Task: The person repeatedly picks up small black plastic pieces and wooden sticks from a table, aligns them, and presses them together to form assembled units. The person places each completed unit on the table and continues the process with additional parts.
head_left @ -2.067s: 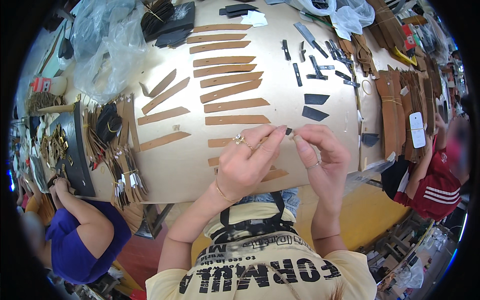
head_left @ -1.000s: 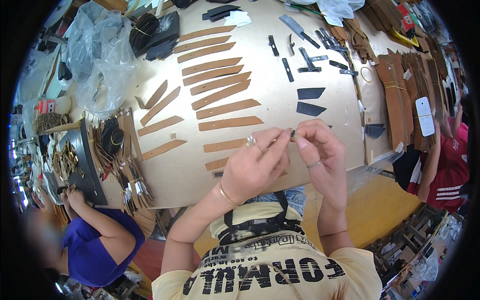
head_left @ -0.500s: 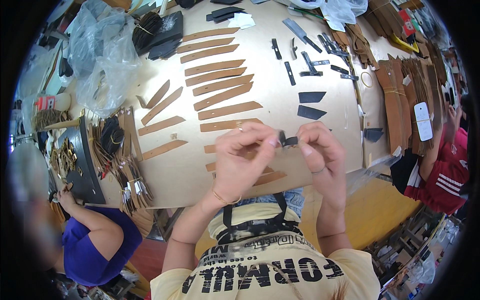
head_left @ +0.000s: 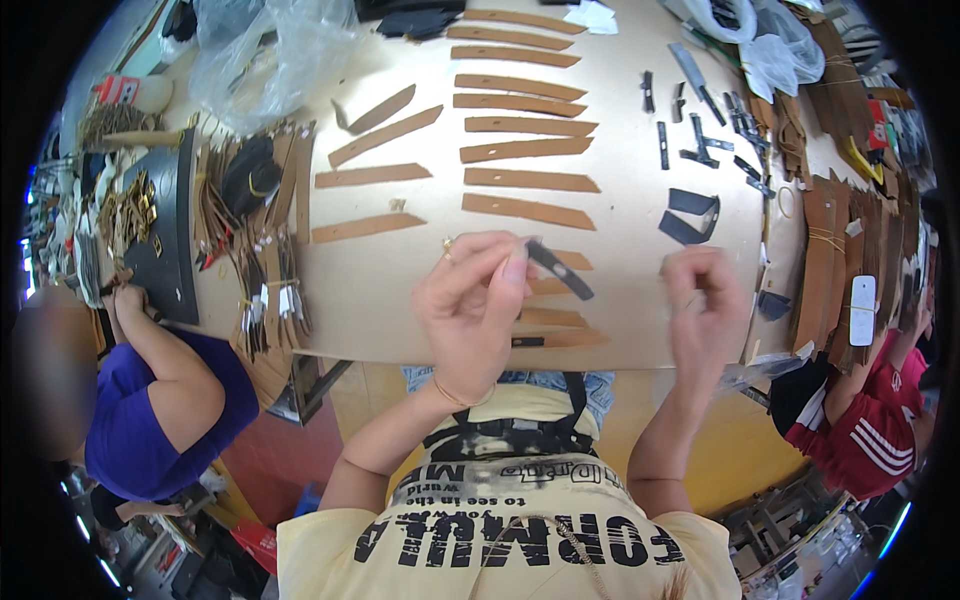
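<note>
- Left hand: fingertips pinched on the upper end of a short dark strap piece, held above the table edge.
- Strap's long axis slants down and rightward toward the right hand.
- Right hand: loosely curled, apparently empty; blur hides the fingertips.

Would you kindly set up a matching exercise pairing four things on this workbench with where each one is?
Things:
1. black strip
2. white phone
3. clear plastic bag
4. black curved pieces

Places:
A. far left of the table
B. pinched in the left hand
C. on the table beyond the right hand
D. on the brown stack at the right edge

Pairs: 1-B, 2-D, 3-A, 4-C
</note>
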Motion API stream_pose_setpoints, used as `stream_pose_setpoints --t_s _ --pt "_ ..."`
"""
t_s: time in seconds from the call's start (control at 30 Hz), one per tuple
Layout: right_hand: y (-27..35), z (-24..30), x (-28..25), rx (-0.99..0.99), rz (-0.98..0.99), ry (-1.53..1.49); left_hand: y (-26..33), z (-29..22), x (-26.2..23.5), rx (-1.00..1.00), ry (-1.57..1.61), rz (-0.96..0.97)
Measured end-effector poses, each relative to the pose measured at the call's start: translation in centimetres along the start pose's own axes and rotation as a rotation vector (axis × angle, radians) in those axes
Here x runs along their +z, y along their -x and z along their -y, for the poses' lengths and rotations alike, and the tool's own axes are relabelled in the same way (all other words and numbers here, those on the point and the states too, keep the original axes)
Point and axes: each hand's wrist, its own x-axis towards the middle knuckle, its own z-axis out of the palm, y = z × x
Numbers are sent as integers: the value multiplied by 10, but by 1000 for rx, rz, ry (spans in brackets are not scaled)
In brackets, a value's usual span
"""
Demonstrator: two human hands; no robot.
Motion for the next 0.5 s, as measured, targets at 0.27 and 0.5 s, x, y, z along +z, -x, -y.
stream_pose_setpoints --t_s 0.27,0.5 --pt "66 37 63 373 550 -772 53 21 -54 300 -431 -120" --pt "49 32 63 276 666 -441 47 14 -64 -98 -472 -22"
